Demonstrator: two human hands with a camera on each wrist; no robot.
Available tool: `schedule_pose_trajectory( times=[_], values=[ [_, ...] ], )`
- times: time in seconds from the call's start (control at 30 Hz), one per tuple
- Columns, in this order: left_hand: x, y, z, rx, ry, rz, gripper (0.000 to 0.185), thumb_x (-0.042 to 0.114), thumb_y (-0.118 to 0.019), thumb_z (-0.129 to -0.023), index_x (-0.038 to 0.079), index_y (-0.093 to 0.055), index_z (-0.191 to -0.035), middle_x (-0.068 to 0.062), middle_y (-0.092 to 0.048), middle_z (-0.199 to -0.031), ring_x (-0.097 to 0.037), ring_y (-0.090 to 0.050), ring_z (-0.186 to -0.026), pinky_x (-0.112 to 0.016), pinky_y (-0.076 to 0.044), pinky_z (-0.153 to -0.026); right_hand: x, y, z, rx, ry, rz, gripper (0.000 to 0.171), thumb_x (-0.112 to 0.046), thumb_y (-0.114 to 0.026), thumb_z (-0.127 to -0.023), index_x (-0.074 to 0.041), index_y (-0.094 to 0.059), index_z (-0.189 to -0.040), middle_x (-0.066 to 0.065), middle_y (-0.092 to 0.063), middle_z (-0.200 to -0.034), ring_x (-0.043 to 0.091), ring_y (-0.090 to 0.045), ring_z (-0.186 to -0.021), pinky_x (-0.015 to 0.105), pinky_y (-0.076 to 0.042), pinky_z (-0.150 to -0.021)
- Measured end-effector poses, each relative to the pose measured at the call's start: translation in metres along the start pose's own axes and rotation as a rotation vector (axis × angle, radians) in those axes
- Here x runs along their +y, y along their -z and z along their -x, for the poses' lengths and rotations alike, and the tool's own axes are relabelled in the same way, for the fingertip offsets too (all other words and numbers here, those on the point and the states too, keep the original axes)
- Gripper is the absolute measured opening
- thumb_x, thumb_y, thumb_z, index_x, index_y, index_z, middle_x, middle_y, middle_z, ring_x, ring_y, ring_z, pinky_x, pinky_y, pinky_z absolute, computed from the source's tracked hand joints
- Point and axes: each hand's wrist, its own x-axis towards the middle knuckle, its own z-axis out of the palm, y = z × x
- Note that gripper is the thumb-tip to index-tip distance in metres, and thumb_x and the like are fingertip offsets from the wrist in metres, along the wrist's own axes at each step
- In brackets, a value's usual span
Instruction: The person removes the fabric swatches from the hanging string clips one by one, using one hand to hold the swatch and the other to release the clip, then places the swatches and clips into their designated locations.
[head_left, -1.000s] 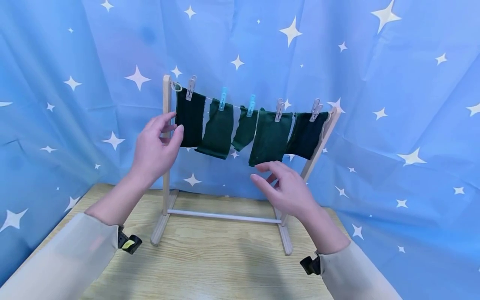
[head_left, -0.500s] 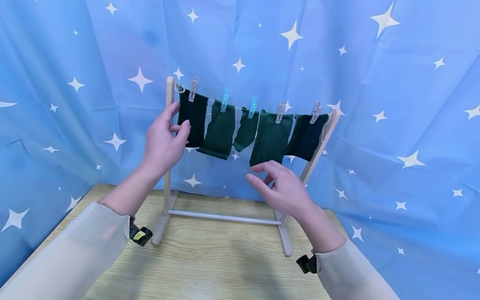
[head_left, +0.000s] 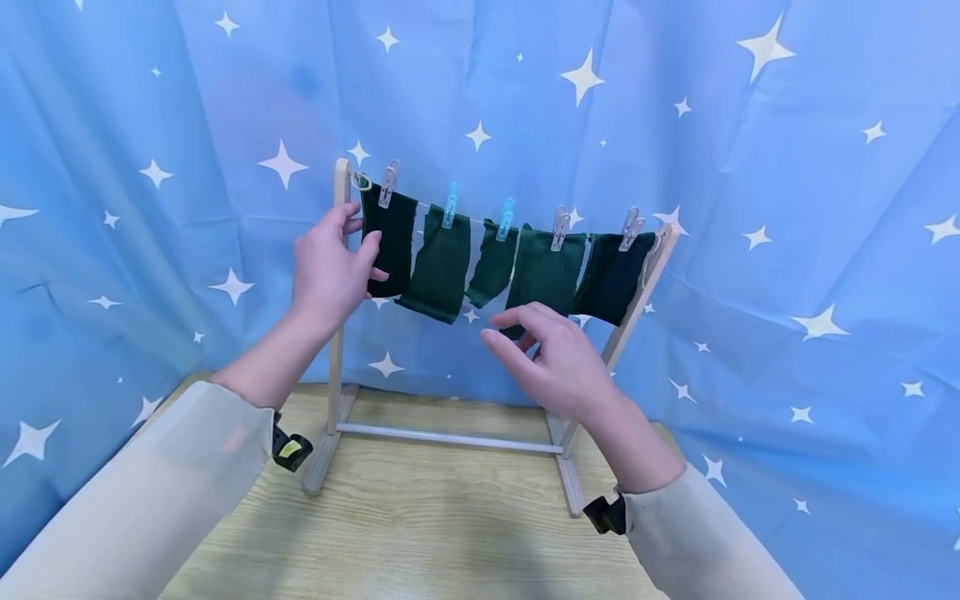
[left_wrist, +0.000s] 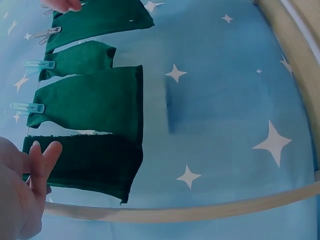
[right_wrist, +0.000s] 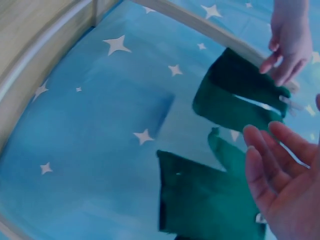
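Observation:
A small wooden drying rack (head_left: 341, 333) stands on the table, and several dark green cloths hang pegged on its line. My left hand (head_left: 352, 250) is at the leftmost, darkest cloth (head_left: 396, 233), beside the left post. Its fingers (left_wrist: 44, 152) lie straight on the front of that cloth (left_wrist: 95, 162), just below the pale peg (head_left: 387, 185). My right hand (head_left: 517, 337) hovers with relaxed, spread fingers in front of the lower edge of the fourth cloth (head_left: 551, 267) and holds nothing. In the right wrist view my right hand (right_wrist: 280, 170) is apart from the cloth (right_wrist: 205, 200) below it.
A blue curtain with white stars (head_left: 750, 250) closes in the back and both sides. Blue pegs (head_left: 450, 206) hold the middle cloths. The rack's base bar (head_left: 450, 437) crosses the wooden table (head_left: 450, 533) in front of me.
My left hand has moved up and to the right, from beside the post onto the leftmost cloth. My right hand has risen and drifted left toward the hanging cloths.

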Motion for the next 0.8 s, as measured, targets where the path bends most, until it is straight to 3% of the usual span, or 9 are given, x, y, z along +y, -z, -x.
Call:
schedule_pose_trajectory(
  times=[0.27,0.53,0.8],
  values=[
    [0.003,0.002,-0.008,0.017,0.040,-0.016,0.051,0.022,-0.067,-0.112,0.002,-0.058,-0.158,-0.024,-0.069,-0.147,-0.027,-0.082,-0.073,-0.016,-0.052,-0.054,-0.024,0.004,-0.019,0.027,0.054,-0.013,0.035,-0.048,-0.064,-0.110,-0.024,-0.077,-0.131,-0.007,-0.074,-0.124,0.011,-0.067,-0.090,0.037,-0.058,-0.076],
    [0.001,0.005,-0.012,0.034,0.024,-0.016,0.034,0.017,-0.068,-0.111,-0.001,-0.072,-0.140,-0.023,-0.079,-0.129,-0.014,-0.073,-0.055,-0.015,-0.052,-0.054,-0.044,0.009,-0.037,0.046,0.094,-0.020,0.035,-0.048,-0.063,-0.110,-0.023,-0.077,-0.131,-0.007,-0.073,-0.133,0.010,-0.070,-0.093,0.037,-0.060,-0.080],
    [0.003,0.010,-0.006,0.053,0.043,0.086,0.025,0.019,-0.066,-0.111,0.000,-0.075,-0.125,-0.020,-0.079,-0.121,0.001,-0.064,-0.052,-0.013,-0.054,-0.059,-0.062,0.018,-0.061,0.063,0.090,-0.034,0.033,-0.042,-0.063,-0.112,-0.020,-0.077,-0.132,-0.002,-0.075,-0.130,0.015,-0.069,-0.093,0.038,-0.060,-0.080]
  ],
)
